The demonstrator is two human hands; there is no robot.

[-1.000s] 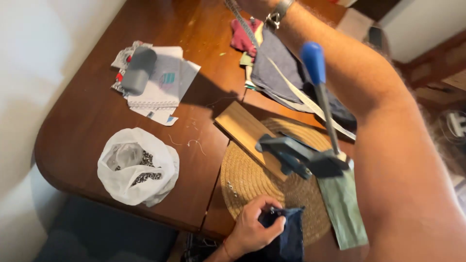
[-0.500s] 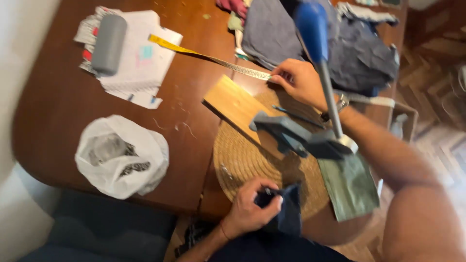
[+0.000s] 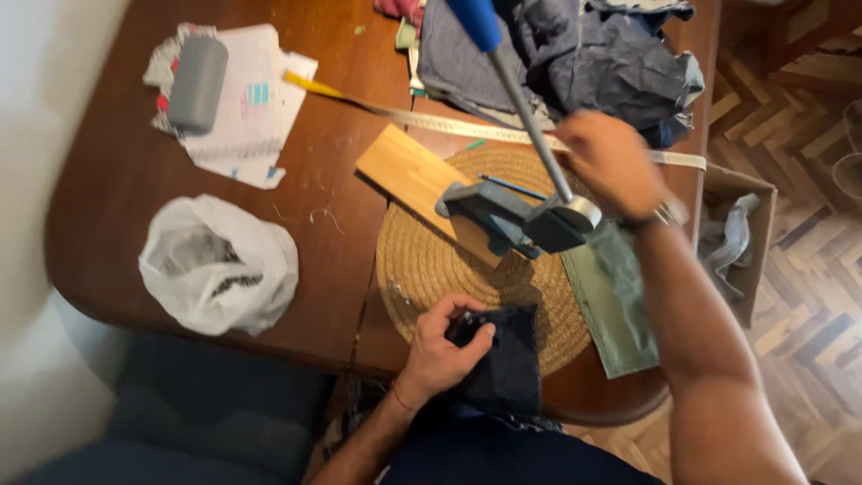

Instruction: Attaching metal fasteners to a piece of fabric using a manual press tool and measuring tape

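My left hand (image 3: 445, 348) grips a piece of dark denim (image 3: 507, 364) at the near edge of a round woven mat (image 3: 422, 260). My right hand (image 3: 611, 162) hovers blurred above the mat's far right side, just right of the metal lever of a grey hand press (image 3: 512, 218); whether it holds anything is unclear. The press stands on a wooden board (image 3: 404, 171) and its lever ends in a blue grip (image 3: 476, 20). A thin blue pen (image 3: 512, 187) lies on the mat behind the press. A yellow tape measure (image 3: 422, 119) runs across the table.
A white plastic bag (image 3: 220, 265) lies near the table's left front edge. Papers with a grey roll (image 3: 197, 85) sit at the far left. Piled denim (image 3: 611, 63) covers the far right. A green cloth piece (image 3: 615, 296) hangs over the edge, beside a cardboard box (image 3: 741, 233) on the floor.
My right hand has come back from the far side of the table, over the tape measure, to just right of the press lever. The left hand keeps hold of the denim.
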